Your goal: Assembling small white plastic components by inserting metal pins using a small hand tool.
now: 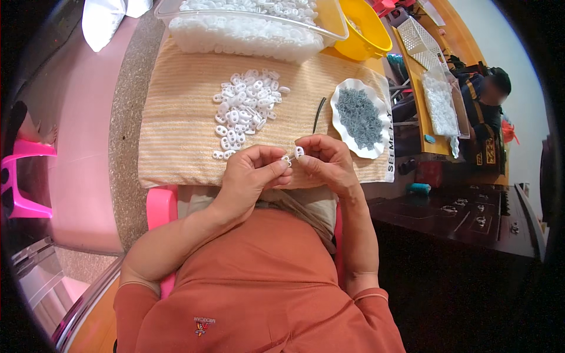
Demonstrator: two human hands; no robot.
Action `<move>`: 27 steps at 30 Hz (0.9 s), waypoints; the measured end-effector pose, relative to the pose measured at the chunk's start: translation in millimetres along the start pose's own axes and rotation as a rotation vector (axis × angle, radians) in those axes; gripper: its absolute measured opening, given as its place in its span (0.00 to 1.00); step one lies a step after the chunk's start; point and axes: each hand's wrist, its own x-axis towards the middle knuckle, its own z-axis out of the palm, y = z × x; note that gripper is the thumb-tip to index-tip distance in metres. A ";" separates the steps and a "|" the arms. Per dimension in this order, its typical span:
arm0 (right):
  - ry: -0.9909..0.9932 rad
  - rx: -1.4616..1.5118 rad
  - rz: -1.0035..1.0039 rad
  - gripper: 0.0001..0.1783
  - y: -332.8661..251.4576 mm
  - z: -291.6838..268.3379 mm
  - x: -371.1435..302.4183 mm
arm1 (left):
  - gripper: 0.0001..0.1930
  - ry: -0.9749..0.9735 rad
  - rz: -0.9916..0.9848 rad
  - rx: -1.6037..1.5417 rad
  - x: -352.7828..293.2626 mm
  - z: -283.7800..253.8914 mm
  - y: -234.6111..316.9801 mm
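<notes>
My left hand [254, 172] is closed, pinching a small white plastic piece [286, 159] between thumb and fingers. Close beside it, my right hand [331, 163] grips an oval white two-hole plastic piece [299, 152] by thumb and forefinger. The two pieces almost meet; whether they touch is too small to make out. Just beyond my hands lies a loose pile of similar white two-hole pieces [241, 109] on a striped beige cloth [176, 112]. To the right, a white scalloped dish [378, 152] holds many tiny grey pieces [360, 119], their exact shape unclear.
A thin black rod [319, 115] lies left of the dish. At the far edge stand a clear plastic bin [336, 25] full of white pieces and a yellow tub [369, 42]. A pink stool [29, 150] is on the left; another person [485, 100] sits at a table on the right.
</notes>
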 end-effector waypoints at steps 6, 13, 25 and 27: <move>-0.031 -0.011 -0.017 0.15 5.4 -3.4 1.1 | 0.08 0.008 -0.009 0.015 0.4 -0.1 0.0; -0.043 0.037 0.000 0.15 3.8 -2.6 -0.3 | 0.08 0.014 -0.023 0.013 -0.3 0.1 0.7; -0.060 0.091 -0.010 0.14 3.4 -3.5 -1.8 | 0.08 0.012 -0.021 0.030 -0.4 1.0 0.7; -0.061 0.101 0.001 0.14 1.4 -3.0 -2.7 | 0.08 0.006 -0.020 0.033 0.2 0.3 0.4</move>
